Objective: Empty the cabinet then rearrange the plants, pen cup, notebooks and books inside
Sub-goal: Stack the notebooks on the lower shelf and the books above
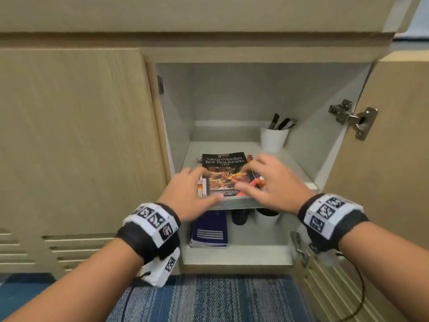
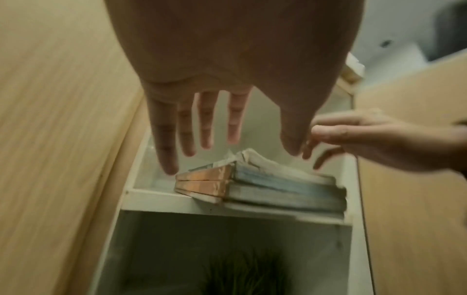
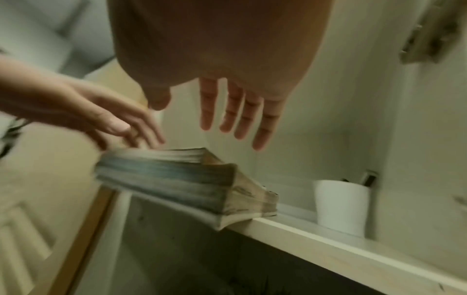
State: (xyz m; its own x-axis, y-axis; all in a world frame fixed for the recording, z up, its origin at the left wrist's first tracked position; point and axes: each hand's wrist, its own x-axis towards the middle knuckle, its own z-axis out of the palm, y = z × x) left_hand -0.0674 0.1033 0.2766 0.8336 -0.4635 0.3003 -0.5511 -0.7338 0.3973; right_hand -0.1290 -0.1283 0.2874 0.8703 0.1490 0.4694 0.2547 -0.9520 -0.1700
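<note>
A stack of books (image 1: 222,168) lies flat at the front of the cabinet's upper shelf (image 1: 232,204), overhanging its edge a little (image 3: 177,179). The top cover reads "Metro Manila's Best Restaurants". My left hand (image 1: 192,189) hovers at the stack's left side and my right hand (image 1: 267,180) at its right. In the wrist views both sets of fingers (image 2: 207,123) (image 3: 240,115) are straight and spread and hold nothing. A white pen cup (image 1: 274,138) stands at the shelf's back right. Below lie blue notebooks (image 1: 210,228), with a black pot (image 1: 239,217) and a white pot (image 1: 267,218) half hidden under the shelf.
The cabinet's right door (image 1: 394,159) stands open, with a metal hinge (image 1: 352,118) jutting inward. The left door (image 1: 76,135) next to the opening is closed. Blue striped carpet (image 1: 209,298) covers the floor in front. Dark grass-like leaves (image 2: 240,275) show in the lower compartment.
</note>
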